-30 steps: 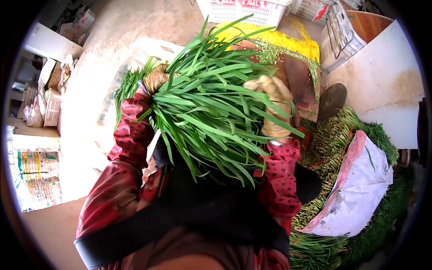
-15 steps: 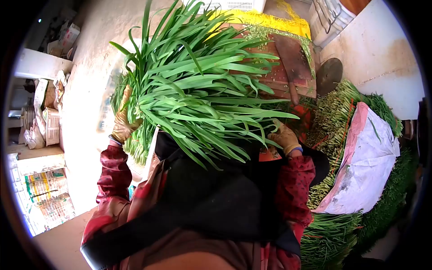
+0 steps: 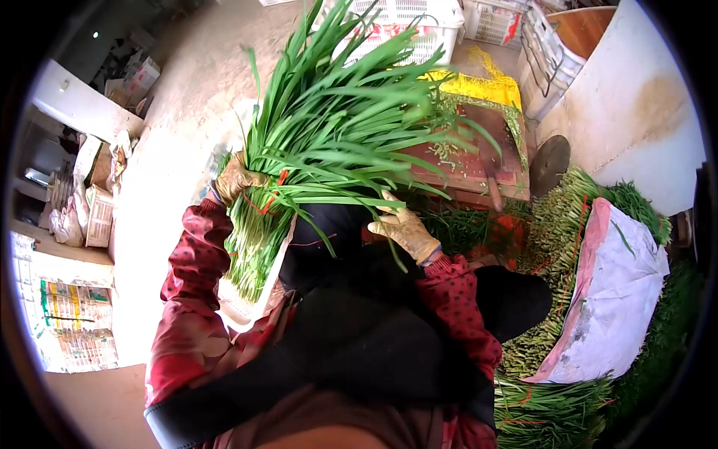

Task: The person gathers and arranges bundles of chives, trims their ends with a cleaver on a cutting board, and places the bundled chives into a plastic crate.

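A big bunch of garlic chives [image 3: 336, 135] lies across my lap, long flat green leaves fanning up and right, pale stems pointing down. A red tie [image 3: 280, 179] circles it near the stem end. My left hand [image 3: 238, 178], in a tan glove, is closed around the bunch beside that tie. My right hand [image 3: 407, 230], gloved too, is at the lower leaf tips with its fingers apart; a few leaves pass by them. Under the stems stands a white crate [image 3: 243, 314], partly hidden.
Ahead on the right, a cleaver [image 3: 486, 142] lies on a reddish wooden board [image 3: 441, 168] with scattered cuttings. Bundled chives [image 3: 557, 224] are stacked at my right, partly under a white-pink sack [image 3: 613, 299]. White plastic crates [image 3: 419, 30] stand at the back.
The bunch has turned, so its red tie and more of its stems now show. My left hand has moved onto the bunch near the tie. My right hand has moved left and inward.
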A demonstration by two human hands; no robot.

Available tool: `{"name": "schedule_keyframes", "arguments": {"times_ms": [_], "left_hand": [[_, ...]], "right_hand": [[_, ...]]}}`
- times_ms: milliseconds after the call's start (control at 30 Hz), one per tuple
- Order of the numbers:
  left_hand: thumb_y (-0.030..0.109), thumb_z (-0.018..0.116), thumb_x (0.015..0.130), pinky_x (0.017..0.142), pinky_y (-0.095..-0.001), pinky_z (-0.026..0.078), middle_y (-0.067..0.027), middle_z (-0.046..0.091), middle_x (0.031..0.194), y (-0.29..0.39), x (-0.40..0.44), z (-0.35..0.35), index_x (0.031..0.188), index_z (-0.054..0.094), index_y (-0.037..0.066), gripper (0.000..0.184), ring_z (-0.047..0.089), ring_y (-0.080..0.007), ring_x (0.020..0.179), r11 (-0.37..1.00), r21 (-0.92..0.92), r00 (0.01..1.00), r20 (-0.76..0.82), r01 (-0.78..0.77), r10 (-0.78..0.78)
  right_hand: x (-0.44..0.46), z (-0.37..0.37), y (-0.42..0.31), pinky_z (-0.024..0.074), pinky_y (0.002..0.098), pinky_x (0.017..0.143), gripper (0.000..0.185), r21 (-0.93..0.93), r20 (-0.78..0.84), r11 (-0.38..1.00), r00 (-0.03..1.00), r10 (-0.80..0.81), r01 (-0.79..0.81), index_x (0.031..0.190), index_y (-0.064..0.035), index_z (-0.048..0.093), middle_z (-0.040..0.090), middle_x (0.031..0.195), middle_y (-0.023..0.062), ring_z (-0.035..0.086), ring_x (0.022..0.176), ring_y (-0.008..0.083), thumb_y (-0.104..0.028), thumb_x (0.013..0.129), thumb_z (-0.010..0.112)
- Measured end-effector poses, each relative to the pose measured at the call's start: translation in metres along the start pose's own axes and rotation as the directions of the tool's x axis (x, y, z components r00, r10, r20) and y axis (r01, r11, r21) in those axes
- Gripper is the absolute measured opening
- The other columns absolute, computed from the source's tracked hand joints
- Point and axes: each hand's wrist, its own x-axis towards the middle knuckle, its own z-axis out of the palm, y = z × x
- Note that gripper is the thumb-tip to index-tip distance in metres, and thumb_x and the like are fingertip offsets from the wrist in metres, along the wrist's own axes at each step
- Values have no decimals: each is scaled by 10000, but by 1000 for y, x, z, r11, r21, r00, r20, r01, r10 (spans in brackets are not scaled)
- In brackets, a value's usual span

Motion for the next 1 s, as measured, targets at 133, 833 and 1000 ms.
{"name": "schedule_keyframes", "arguments": {"times_ms": [133, 833, 1000], "left_hand": [[46, 697, 615, 819, -293, 518, -65, 706, 1010, -3, 12, -3, 1132, 660, -19, 523, 649, -159, 893, 991, -132, 984, 179, 34, -9], [182, 856, 720, 1051, -332, 401, -123, 490, 1412, 14, -7, 104, 1508, 285, 44, 982, 494, -231, 1260, 952, -285, 964, -263, -111, 34], [17, 673, 779, 674, -285, 549, -53, 701, 884, -47, 10, 67, 1049, 655, 21, 271, 654, -150, 733, 867, -491, 964, -260, -83, -55]], "right_hand": [[35, 8, -32, 493, 382, 951, 682, 231, 124, 973, 992, -23, -6, 1412, -70, 429, 531, 1342, 67, 559, 1162, 227, -282, 853, 757], [21, 84, -60, 504, 292, 851, 310, 422, -254, 871, 955, -153, 252, 1127, -10, 634, 672, 1025, 33, 620, 920, 146, -96, 848, 741], [-37, 57, -4, 469, 312, 953, 394, -362, 73, 918, 987, -143, 160, 1260, -92, 601, 638, 1180, 38, 575, 1085, 149, -268, 916, 680]]}}
